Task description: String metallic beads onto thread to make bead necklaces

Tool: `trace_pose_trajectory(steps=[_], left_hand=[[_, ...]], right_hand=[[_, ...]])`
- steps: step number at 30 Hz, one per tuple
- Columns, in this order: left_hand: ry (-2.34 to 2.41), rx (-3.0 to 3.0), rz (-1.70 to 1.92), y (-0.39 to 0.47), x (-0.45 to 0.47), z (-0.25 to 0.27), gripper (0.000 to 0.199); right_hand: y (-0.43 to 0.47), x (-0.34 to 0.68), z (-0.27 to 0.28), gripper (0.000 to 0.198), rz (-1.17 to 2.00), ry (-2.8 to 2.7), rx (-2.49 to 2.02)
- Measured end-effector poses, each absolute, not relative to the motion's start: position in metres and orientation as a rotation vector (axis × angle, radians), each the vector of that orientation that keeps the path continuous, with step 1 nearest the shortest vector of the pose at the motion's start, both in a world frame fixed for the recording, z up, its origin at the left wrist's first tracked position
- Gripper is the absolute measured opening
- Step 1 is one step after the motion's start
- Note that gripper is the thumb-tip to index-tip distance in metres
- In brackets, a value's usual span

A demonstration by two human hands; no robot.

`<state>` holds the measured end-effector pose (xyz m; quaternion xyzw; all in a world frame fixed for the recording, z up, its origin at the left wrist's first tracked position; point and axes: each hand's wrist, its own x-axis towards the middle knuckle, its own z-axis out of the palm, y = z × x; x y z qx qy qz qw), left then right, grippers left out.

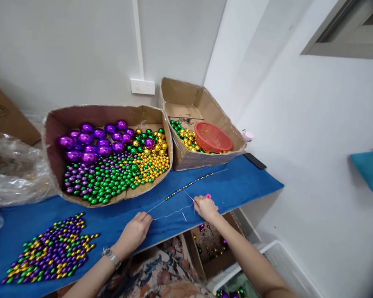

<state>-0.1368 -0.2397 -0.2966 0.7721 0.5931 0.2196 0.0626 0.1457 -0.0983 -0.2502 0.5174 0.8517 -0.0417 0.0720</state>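
A strand of small green, gold and purple beads (189,185) lies on the blue cloth, its white string (156,207) running out at both ends. My left hand (136,229) is closed in a pinch on the string at the near left end of the strand. Right of it, my right hand (206,208) is closed with its fingertips pinching white string, one length of which stretches up to the beads. A pink-handled tool (208,196) shows partly behind my right hand; whether it is gripped or just lying there I cannot tell. A short white piece (184,216) lies between the hands.
A cardboard box (170,145) of loose shiny beads stands behind the strand. Another box (202,93) holds beads and a red bowl (213,138). Bead strands (51,250) lie at left on the cloth. A dark phone-like slab (255,161) rests near the right wall. Below is a white basket (276,248).
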Motion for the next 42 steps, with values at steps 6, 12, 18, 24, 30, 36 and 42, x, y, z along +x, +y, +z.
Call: trace_pose_trajectory(steps=[6, 12, 18, 24, 30, 36, 42], left_hand=[[1.793, 2.34, 0.64, -0.241, -0.137, -0.297, 0.024], [1.785, 2.349, 0.694, -0.241, -0.136, -0.297, 0.023], [1.786, 2.368, 0.599, -0.242, -0.135, -0.295, 0.022], [1.876, 2.368, 0.525, -0.244, -0.14, -0.291, 0.021], [1.897, 2.39, 0.557, -0.249, -0.148, -0.282, 0.022], [1.852, 2.379, 0.563, -0.252, -0.151, -0.283, 0.021], [1.801, 2.416, 0.492, -0.254, -0.159, -0.283, 0.019]], right_hand=[[-0.098, 0.147, -0.251, 0.028, -0.12, 2.588, 1.601], [-0.114, 0.137, -0.251, 0.022, -0.246, 2.746, 1.358], [-0.119, 0.131, -0.255, 0.02, -0.254, 2.753, 1.312], [-0.119, 0.131, -0.247, 0.023, -0.313, 2.84, 1.23], [-0.128, 0.116, -0.252, 0.023, -0.475, 2.937, 1.033], [-0.134, 0.104, -0.251, 0.022, -0.548, 2.941, 0.926], [-0.134, 0.098, -0.251, 0.021, -0.716, 2.981, 0.825]])
